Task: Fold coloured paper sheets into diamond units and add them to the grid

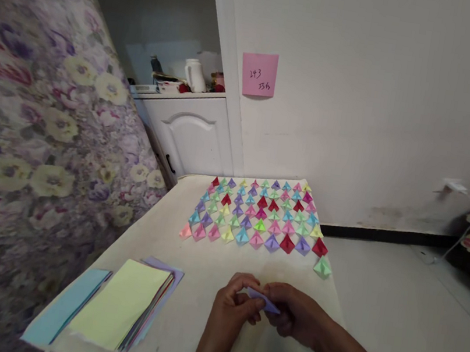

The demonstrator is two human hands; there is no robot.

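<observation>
A small folded piece of purple paper [264, 301] is held between both hands above the near part of the table. My left hand [235, 299] pinches its left end between thumb and fingers. On the other end, my right hand [292, 309] has its fingers closed round the paper; part of the fold is hidden there. Beyond the hands, rows of small folded paper pieces [242, 236] in many colours lie on the table. A single light green folded piece [322, 267] sits at the right, in front of the last full row.
A stack of coloured paper topped with pale yellow [123, 300] and a blue paper stack [68, 305] lie at the table's left. The cream-covered table [155, 235] meets the wall. A floral curtain [41, 170] hangs at left; a pink note [259, 75] is on the wall.
</observation>
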